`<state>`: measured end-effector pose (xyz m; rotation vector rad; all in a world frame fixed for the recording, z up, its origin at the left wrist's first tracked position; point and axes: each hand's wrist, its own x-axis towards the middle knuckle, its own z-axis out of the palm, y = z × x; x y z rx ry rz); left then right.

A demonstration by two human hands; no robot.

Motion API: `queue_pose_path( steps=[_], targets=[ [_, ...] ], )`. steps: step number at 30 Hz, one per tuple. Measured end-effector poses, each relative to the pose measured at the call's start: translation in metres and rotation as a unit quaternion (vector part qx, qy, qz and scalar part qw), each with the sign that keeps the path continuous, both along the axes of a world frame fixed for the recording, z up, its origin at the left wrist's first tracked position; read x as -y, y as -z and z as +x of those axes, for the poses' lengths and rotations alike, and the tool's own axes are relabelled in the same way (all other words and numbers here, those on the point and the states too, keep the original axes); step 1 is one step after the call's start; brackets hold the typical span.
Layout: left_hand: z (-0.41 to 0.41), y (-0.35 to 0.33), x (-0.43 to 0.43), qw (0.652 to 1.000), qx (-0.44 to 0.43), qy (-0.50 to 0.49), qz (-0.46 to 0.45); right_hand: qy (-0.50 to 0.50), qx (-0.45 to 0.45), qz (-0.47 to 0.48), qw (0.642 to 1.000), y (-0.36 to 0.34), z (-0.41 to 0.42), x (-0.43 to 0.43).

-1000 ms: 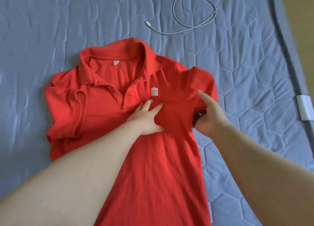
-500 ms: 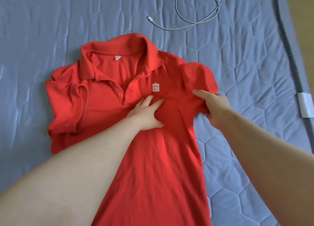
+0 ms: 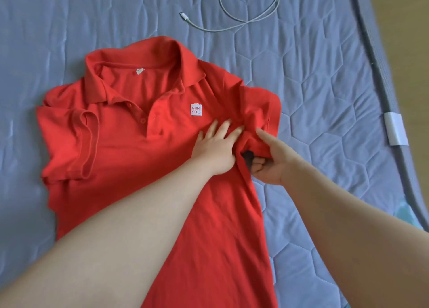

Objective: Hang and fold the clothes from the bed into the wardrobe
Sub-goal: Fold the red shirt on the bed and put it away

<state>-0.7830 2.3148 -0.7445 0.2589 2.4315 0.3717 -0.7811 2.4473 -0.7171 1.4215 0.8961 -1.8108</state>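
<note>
A red polo shirt [image 3: 130, 150] lies front-up on the blue quilted bed [image 3: 325, 94], collar at the far end, a small white logo on its chest. Its left sleeve is folded in over the body. My left hand [image 3: 216, 145] lies flat, fingers spread, on the chest just below the logo. My right hand [image 3: 271, 159] pinches the shirt's right sleeve and side seam, thumb on top, fingers curled under the cloth. The sleeve is bunched between the two hands.
A white charging cable [image 3: 243, 17] lies looped on the bed beyond the collar. The bed's grey piped edge [image 3: 380, 80] runs down the right side, with a white tag [image 3: 395, 128] on it and a tan floor past it.
My right hand has gone from the outer sleeve edge inward under the sleeve, gathering it toward the chest. My left hand has slid right, closer to it.
</note>
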Motion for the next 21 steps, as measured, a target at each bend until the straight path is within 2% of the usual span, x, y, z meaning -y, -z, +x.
queue_pose_path(
  steps=[2,4,7,8,10,12,13,14,16,17,18,19,21],
  targets=[
    [-0.006,0.001,0.001,0.998,0.026,-0.028,0.045,0.040,0.002,-0.004,0.999,-0.001,-0.001,0.000],
    [-0.011,-0.003,0.007,0.981,0.019,-0.118,0.154,0.094,-0.031,0.038,0.994,-0.004,-0.006,0.000],
    [-0.013,-0.024,0.021,0.898,0.027,-0.324,0.296,0.166,-0.148,0.100,0.970,-0.011,-0.017,0.000],
    [-0.014,-0.031,0.025,0.864,0.037,-0.378,0.330,0.164,-0.182,0.157,0.957,-0.014,-0.020,0.000],
    [-0.016,-0.043,0.032,0.816,0.050,-0.446,0.365,0.056,-0.239,0.354,0.903,-0.025,-0.022,0.006],
    [-0.019,-0.052,0.038,0.771,0.074,-0.499,0.390,-0.129,-0.295,0.530,0.784,-0.035,-0.018,0.022],
    [-0.019,-0.055,0.041,0.743,0.097,-0.526,0.403,-0.212,-0.348,0.561,0.720,-0.039,-0.013,0.033],
    [-0.019,-0.057,0.044,0.710,0.126,-0.551,0.419,-0.288,-0.412,0.546,0.670,-0.041,-0.008,0.044],
    [-0.020,-0.056,0.053,0.647,0.187,-0.585,0.451,-0.433,-0.509,0.441,0.599,-0.033,-0.001,0.064],
    [-0.019,-0.053,0.057,0.635,0.203,-0.592,0.453,-0.501,-0.521,0.384,0.575,-0.027,0.002,0.071],
    [-0.019,-0.050,0.060,0.639,0.205,-0.597,0.440,-0.541,-0.511,0.345,0.572,-0.023,0.006,0.075],
    [-0.019,-0.045,0.063,0.653,0.198,-0.603,0.414,-0.547,-0.490,0.339,0.588,-0.020,0.010,0.079],
    [-0.016,-0.037,0.063,0.680,0.165,-0.616,0.362,-0.513,-0.449,0.385,0.622,-0.017,0.018,0.080]
  ],
)
